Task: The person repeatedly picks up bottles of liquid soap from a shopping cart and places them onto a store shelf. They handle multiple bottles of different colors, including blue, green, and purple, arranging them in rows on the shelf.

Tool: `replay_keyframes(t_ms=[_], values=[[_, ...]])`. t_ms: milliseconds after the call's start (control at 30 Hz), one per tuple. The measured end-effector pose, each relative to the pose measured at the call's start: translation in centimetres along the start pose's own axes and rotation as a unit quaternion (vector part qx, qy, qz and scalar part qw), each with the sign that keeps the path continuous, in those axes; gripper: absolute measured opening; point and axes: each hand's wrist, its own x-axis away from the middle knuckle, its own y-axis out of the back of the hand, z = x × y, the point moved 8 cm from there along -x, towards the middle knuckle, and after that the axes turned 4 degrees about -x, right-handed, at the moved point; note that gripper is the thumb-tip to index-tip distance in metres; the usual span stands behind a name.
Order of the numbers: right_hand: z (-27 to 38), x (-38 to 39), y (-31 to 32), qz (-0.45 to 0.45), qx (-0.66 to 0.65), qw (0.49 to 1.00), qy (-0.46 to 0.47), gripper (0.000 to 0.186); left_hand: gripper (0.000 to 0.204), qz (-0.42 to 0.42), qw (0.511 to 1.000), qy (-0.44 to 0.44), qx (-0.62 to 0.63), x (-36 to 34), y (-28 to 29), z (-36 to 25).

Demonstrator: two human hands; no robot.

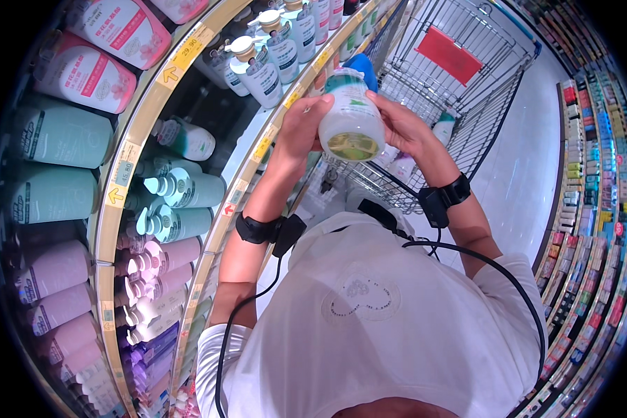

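Observation:
Between both hands I hold a white bottle (353, 115) with a green label and a yellowish round base turned toward me. My left hand (304, 125) grips its left side, thumb on top. On its right side my right hand (403, 125) is closed, with fingers partly hidden behind the bottle. Its top end points away from me, near a blue object (361, 70). A similar white and green bottle (188, 139) lies on its side on the shelf to the left.
A metal shopping cart (460, 104) with a red panel (449, 56) stands ahead, holding another white and green bottle (444, 129). Shelves of pump bottles (258, 73) line the left. Packed shelves (585, 174) run along the right, beyond the pale floor (522, 188). Black cables (508, 268) hang from my wrist bands.

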Motion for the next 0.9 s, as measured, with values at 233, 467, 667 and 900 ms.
replay_keyframes(t_ms=[233,467,667,900], values=[[0.3,0.7,-1.4,0.035,0.165,0.986,0.014,0.047,0.066,0.002,0.989,-0.054,-0.139,1.6,1.8,1.1],[-2.8,-3.7,-9.3,0.171,0.234,0.945,0.149,0.082,0.076,-0.094,0.969,-0.163,-0.161,5.5,9.4,5.7],[-7.4,-12.5,-17.4,0.320,0.210,0.913,0.142,0.088,0.069,-0.359,0.877,-0.273,-0.163,8.1,17.9,6.6],[-12.9,-18.6,-21.9,0.395,0.242,0.882,0.091,0.081,0.088,-0.563,0.779,-0.181,-0.206,9.1,23.1,10.1]])
